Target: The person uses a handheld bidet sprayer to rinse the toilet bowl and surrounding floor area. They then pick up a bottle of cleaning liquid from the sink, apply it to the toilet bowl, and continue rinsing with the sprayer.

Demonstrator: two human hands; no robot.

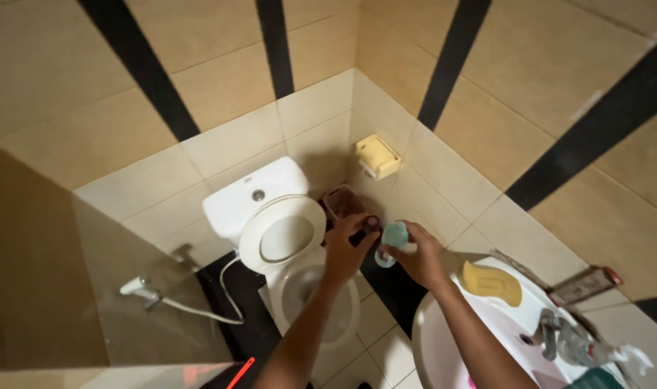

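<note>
My left hand [348,248] is closed on a small dark cap or nozzle [369,226] at the top of a bottle. My right hand [418,256] grips that small clear bottle with a light teal upper part [393,238]. Both hands meet in mid-air above the gap between the toilet and the sink. The bottle's lower part is mostly hidden by my fingers.
A white toilet [310,288] with its lid [281,234] raised stands below the hands. A white sink [458,338] with a yellow soap [492,283] and a tap [551,333] is at right. A brown bin [341,202], a wall paper holder [378,156] and a spray hose [145,289] are around.
</note>
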